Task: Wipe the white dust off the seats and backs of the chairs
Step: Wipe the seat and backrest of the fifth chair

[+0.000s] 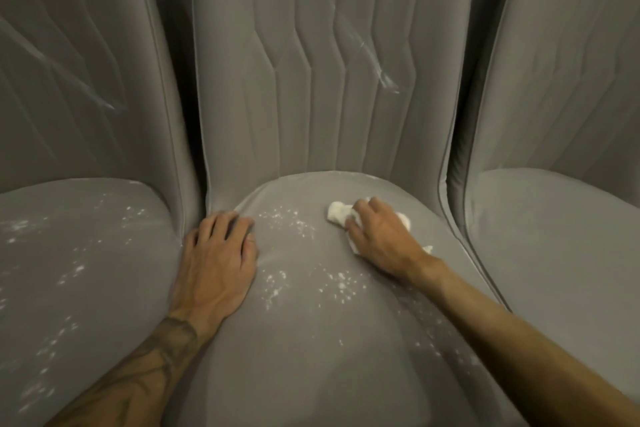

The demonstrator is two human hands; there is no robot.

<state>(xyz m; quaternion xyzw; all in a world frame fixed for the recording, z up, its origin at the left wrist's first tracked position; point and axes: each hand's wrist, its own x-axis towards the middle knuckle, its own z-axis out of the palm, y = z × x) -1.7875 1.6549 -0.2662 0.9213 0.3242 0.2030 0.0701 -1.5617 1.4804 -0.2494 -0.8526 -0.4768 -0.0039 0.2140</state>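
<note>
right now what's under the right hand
A crumpled white cloth, its ends poking out around the right hand, pressed on the middle chair's seat. The patch of seat beneath the cloth is covered and cannot be seen.

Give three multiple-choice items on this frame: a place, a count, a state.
1. Where is the white cloth? A) middle seat B) left seat C) a backrest
2. How many chairs show? A) two B) three C) four
3. The left hand is: A) gripping the cloth B) flat on the seat C) lifted clear
Answers: 1A, the right hand grips it on the middle seat; 2B, left chair, middle chair and right chair stand side by side; 3B, palm down at the seat's left edge.
</note>
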